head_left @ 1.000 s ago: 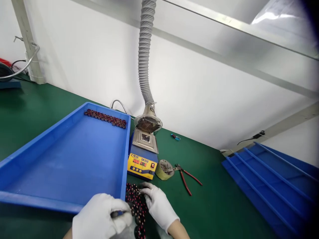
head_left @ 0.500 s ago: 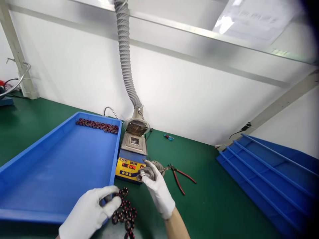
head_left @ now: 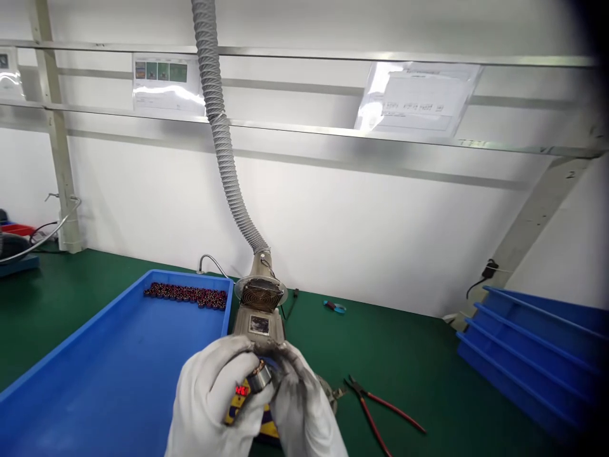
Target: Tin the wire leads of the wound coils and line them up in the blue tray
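Both my hands, in white gloves with dark-smudged fingertips, are close together in front of the solder pot point(head_left: 258, 325) with its yellow control panel. My left hand point(head_left: 214, 397) is closed in a pinch on a small metal ring-shaped stator point(head_left: 259, 376) with copper-coloured winding at its upper rim. My right hand point(head_left: 299, 397) is closed, its bent fingers at the stator's right side; what lies between those fingertips is hidden. Part of the panel's red display shows between the hands.
A blue tray point(head_left: 98, 336) on the left holds rows of small dark-red rings point(head_left: 185, 295) at its back. Red-handled pliers point(head_left: 364, 397) lie on the right, with blue-handled cutters point(head_left: 334, 307) behind. Stacked blue trays point(head_left: 528, 362) stand far right. A grey hose point(head_left: 223, 146) hangs above the pot.
My left hand has left the loose rings beside the tray and come up to my right hand before the pot. The view has tilted up, and the loose rings are out of sight.
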Action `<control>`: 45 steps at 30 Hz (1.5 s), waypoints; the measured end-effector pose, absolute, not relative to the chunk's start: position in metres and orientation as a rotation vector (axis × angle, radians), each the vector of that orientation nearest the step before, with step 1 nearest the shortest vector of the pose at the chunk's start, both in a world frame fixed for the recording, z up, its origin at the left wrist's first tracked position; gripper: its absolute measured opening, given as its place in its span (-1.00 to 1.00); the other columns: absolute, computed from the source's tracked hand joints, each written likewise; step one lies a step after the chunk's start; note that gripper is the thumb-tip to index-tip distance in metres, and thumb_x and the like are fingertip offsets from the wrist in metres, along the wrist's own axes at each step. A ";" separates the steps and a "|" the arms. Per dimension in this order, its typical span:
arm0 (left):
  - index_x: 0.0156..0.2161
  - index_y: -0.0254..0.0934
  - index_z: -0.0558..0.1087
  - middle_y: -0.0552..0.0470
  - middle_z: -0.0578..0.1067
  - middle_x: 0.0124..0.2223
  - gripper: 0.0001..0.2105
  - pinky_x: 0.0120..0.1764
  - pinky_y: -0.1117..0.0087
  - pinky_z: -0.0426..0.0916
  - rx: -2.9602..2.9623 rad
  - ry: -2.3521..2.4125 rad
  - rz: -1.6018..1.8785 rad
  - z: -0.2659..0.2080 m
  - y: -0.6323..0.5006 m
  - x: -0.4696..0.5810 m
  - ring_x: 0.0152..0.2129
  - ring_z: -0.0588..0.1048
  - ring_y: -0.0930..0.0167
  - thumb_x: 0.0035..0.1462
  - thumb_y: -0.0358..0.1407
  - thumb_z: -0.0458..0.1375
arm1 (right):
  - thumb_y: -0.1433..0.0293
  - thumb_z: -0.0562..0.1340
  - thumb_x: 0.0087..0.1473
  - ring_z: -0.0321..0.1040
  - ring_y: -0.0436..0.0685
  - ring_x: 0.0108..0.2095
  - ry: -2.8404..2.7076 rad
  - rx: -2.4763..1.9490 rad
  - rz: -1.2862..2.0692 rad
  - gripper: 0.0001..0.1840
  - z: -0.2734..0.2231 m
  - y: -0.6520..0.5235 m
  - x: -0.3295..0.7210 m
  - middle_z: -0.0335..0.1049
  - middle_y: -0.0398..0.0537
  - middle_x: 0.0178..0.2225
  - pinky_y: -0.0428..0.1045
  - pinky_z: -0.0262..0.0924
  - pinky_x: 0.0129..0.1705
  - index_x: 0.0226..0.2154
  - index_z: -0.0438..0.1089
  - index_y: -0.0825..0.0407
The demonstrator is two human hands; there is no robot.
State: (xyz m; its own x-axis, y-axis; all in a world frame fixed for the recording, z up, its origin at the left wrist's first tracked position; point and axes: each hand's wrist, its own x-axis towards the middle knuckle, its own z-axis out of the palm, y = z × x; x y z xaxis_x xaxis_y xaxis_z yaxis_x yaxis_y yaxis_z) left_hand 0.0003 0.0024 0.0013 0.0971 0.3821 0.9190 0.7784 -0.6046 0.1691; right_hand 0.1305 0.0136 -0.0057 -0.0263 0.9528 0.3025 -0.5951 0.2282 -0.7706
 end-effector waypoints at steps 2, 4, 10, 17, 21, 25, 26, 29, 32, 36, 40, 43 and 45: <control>-0.15 -0.17 0.31 -0.06 0.48 -0.13 -0.71 -0.19 0.28 0.41 -2.111 -1.135 -1.495 -0.002 0.005 -0.001 -0.19 0.46 0.29 -0.05 -0.38 0.16 | 0.21 0.37 -0.28 0.40 0.22 -0.27 -1.017 -0.547 1.266 -0.69 -0.004 0.017 0.134 0.49 0.02 -0.35 0.10 0.31 -0.20 -0.39 0.46 -0.04; -0.17 -0.16 0.30 -0.03 0.48 -0.13 -0.69 -0.19 0.33 0.43 -2.242 -1.159 -1.545 -0.005 0.008 -0.001 -0.20 0.48 0.33 -0.09 -0.44 0.13 | 0.26 0.39 -0.29 0.41 0.20 -0.33 -1.094 -0.604 1.243 -0.74 -0.005 0.020 0.136 0.49 0.00 -0.40 0.08 0.31 -0.23 -0.44 0.46 -0.02; -0.14 -0.09 0.30 0.01 0.47 -0.08 -0.77 -0.13 0.38 0.40 -2.388 -1.178 -1.662 -0.005 0.007 -0.005 -0.16 0.46 0.37 0.05 -0.25 0.13 | 0.33 0.28 -0.11 0.40 0.13 -0.39 -1.175 -0.690 1.208 -0.89 -0.009 0.022 0.139 0.47 -0.05 -0.39 0.01 0.33 -0.39 -0.41 0.47 -0.06; -0.13 -0.21 0.29 -0.07 0.49 -0.14 -0.79 -0.22 0.33 0.41 -2.317 -0.969 -1.339 0.008 0.004 -0.008 -0.18 0.44 0.33 0.07 -0.39 0.03 | 0.56 0.37 -0.36 0.37 0.08 -0.42 -1.314 -0.615 1.033 -0.80 -0.003 0.021 0.143 0.42 -0.13 -0.49 -0.05 0.28 -0.36 -0.61 0.48 -0.06; -0.19 -0.24 0.32 -0.07 0.50 -0.16 -0.83 -0.24 0.25 0.38 -2.290 -0.921 -1.279 0.010 0.003 -0.006 -0.13 0.40 0.27 0.06 -0.40 0.04 | 0.36 0.37 -0.25 0.32 0.01 -0.45 -0.975 -0.524 1.260 -0.88 0.007 0.012 0.142 0.38 -0.15 -0.53 -0.08 0.25 -0.35 -0.65 0.43 0.01; -0.18 -0.29 0.34 -0.09 0.51 -0.18 -0.80 -0.21 0.23 0.36 -2.216 -0.964 -1.309 0.009 0.002 -0.007 -0.11 0.37 0.26 0.03 -0.43 0.10 | 0.34 0.40 -0.28 0.38 0.02 -0.37 -0.733 -0.502 1.313 -0.83 0.013 0.007 0.141 0.47 -0.14 -0.43 -0.08 0.25 -0.24 -0.51 0.46 -0.03; -0.18 -0.30 0.34 -0.10 0.52 -0.19 -0.79 -0.21 0.23 0.35 -2.196 -0.972 -1.316 0.009 0.002 -0.007 -0.11 0.38 0.26 0.02 -0.43 0.10 | 0.38 0.41 -0.31 0.39 0.04 -0.34 -0.756 -0.543 1.310 -0.78 0.011 0.008 0.139 0.48 -0.11 -0.40 -0.06 0.25 -0.21 -0.46 0.46 -0.02; -0.15 -0.32 0.33 -0.12 0.51 -0.17 -0.78 -0.20 0.21 0.35 -2.179 -0.988 -1.313 0.007 0.002 -0.008 -0.12 0.39 0.26 0.03 -0.43 0.09 | 0.42 0.43 -0.35 0.41 0.12 -0.32 -0.858 -0.599 1.399 -0.69 -0.003 0.013 0.129 0.50 -0.03 -0.37 0.00 0.27 -0.21 -0.40 0.46 0.02; -0.11 -0.29 0.30 -0.12 0.50 -0.15 -0.72 -0.21 0.21 0.37 -2.243 -1.031 -1.342 0.005 0.003 -0.008 -0.17 0.43 0.27 0.02 -0.43 0.10 | 0.34 0.41 -0.31 0.42 0.11 -0.32 -0.764 -0.530 1.504 -0.68 -0.022 0.015 0.122 0.50 -0.01 -0.33 0.00 0.29 -0.22 -0.37 0.46 0.03; -0.03 -0.22 0.26 -0.06 0.49 -0.14 -0.63 -0.20 0.33 0.39 -2.443 -1.054 -1.456 0.007 0.005 -0.009 -0.22 0.46 0.35 0.01 -0.44 0.13 | 0.34 0.37 -0.21 0.39 0.11 -0.20 -0.678 -0.475 1.572 -0.65 -0.032 0.007 0.128 0.46 -0.01 -0.18 0.01 0.27 -0.13 -0.26 0.44 0.00; -0.11 -0.14 0.37 0.00 0.54 -0.24 -0.79 -0.21 0.38 0.40 -2.589 -0.894 -1.750 0.010 0.009 -0.013 -0.31 0.50 0.38 0.12 -0.30 0.07 | 0.43 0.37 -0.22 0.42 0.07 -0.29 -0.640 -0.423 1.686 -0.72 -0.033 0.013 0.131 0.50 -0.04 -0.29 -0.01 0.29 -0.17 -0.33 0.46 0.03; -0.30 -0.15 0.49 0.03 0.56 -0.42 -0.79 -0.15 0.26 0.37 -2.556 -0.846 -2.089 0.009 0.014 -0.014 -0.42 0.52 0.34 0.10 -0.13 0.07 | 0.51 0.40 -0.32 0.42 0.03 -0.48 -0.683 -0.447 1.817 -0.80 -0.036 0.032 0.130 0.50 -0.12 -0.49 -0.03 0.33 -0.30 -0.50 0.47 0.05; -0.43 -0.18 0.52 0.04 0.55 -0.50 -0.79 -0.19 0.27 0.40 -2.480 -0.922 -2.388 0.008 0.015 -0.016 -0.46 0.52 0.32 0.02 -0.10 0.14 | 0.56 0.41 -0.38 0.42 0.02 -0.51 -0.722 -0.469 1.919 -0.80 -0.040 0.044 0.132 0.49 -0.14 -0.54 -0.05 0.32 -0.34 -0.56 0.46 0.05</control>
